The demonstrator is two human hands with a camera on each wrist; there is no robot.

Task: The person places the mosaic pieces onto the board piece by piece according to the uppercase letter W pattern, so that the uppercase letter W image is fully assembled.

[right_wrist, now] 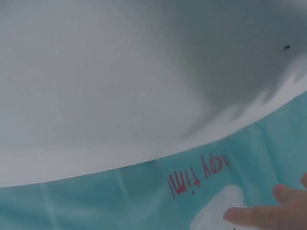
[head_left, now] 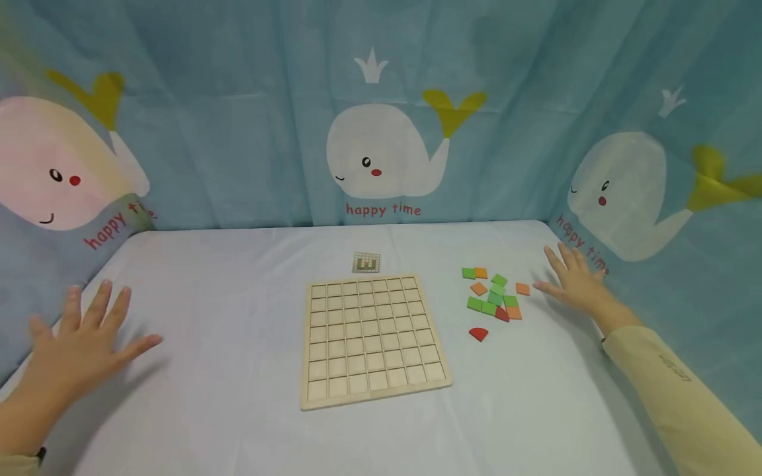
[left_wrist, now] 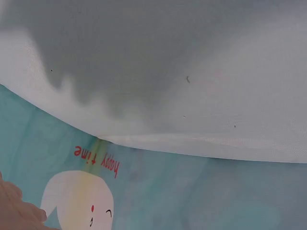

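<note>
Green, orange and red tiles [head_left: 497, 289] lie loose just left of the right hand [head_left: 576, 281], probably light, stiff and best pinched by their edges; wooden grid board [head_left: 366, 347], between that hand and the left hand [head_left: 83, 350], likely rigid, liftable by its rim; both hands spread-fingered, holding nothing.

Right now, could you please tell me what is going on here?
One person's bare left hand and right hand are spread, gripping nothing, at opposite sides of a white cloth-covered table. Between them lies a pale wooden grid board, with a small printed card just beyond it. Flat square green tiles, square orange tiles and red fan-shaped pieces lie loose beside the board, nearer the right hand.
</note>
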